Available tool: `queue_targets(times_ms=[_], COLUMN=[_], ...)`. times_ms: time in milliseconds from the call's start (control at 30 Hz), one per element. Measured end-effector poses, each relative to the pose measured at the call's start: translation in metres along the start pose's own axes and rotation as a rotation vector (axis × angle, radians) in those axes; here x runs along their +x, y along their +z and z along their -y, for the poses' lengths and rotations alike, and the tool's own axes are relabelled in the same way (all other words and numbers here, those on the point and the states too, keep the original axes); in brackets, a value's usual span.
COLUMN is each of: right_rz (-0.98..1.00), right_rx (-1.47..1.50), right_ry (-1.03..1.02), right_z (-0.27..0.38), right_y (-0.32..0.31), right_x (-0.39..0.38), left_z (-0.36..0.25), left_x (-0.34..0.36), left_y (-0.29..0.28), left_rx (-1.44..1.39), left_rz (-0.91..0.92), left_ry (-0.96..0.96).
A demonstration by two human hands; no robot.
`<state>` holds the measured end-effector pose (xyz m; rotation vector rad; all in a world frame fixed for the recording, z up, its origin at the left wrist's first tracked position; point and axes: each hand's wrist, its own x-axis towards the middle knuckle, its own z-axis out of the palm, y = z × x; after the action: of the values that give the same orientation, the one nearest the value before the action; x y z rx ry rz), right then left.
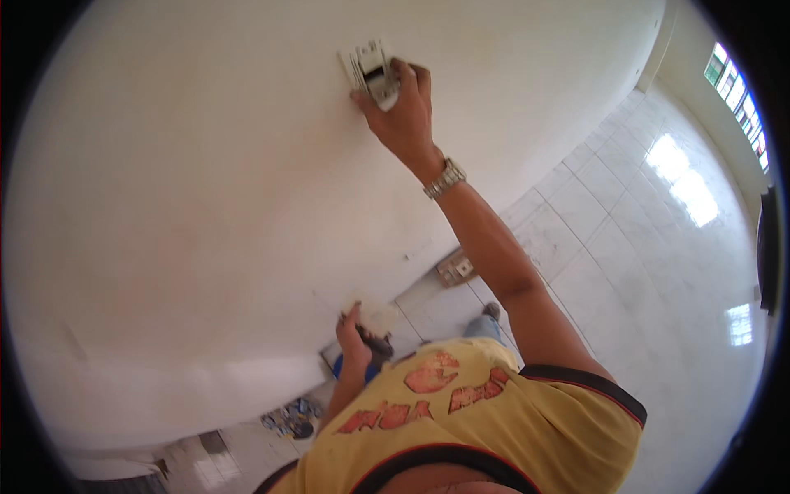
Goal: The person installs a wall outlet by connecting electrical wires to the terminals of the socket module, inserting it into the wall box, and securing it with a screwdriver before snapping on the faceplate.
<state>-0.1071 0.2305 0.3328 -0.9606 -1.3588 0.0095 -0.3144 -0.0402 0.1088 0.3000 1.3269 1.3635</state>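
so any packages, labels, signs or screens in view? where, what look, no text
Small box: on the tiled floor by the wall's foot, squarish, brown with a pale patch.
Shirt print: on the person's yellow shirt, red-orange shapes.
No signs or screens. The right hand holds a white wall switch, unlabelled.

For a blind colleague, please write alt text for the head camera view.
The person's right hand presses a white switch module into a wall box on a white wall, arm raised, a metal wristwatch on the wrist. The left hand holds a white cover plate low. Below lies a white tiled floor.
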Motion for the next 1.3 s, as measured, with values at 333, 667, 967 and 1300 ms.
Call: queue_targets(times_ms=[333, 667, 967, 1300], right_rz=[0.695, 0.745, 0.783, 0.634], right_rx=[0.399, 0.969, 0.754, 1.232], right_ry=[0.415, 0.986, 0.915, 1.054], right_z=[0.023, 0.004, -0.004, -0.016], right_y=[-0.111, -0.168, -0.164, -0.188], right_x=[-0.119, -0.120, -0.116, -0.127], left_z=[-0.098, -0.102, -0.098, -0.115], left_x=[-0.043, -0.052, -0.063, -0.075], left_y=[0.130, 0.182, 0.209, 0.215], left_rx=[0.192, 0.196, 0.290, 0.226], left_rz=[0.375, 0.196, 0.159, 0.141], left_ry=[0.511, 0.495, 0.495, 0.693])
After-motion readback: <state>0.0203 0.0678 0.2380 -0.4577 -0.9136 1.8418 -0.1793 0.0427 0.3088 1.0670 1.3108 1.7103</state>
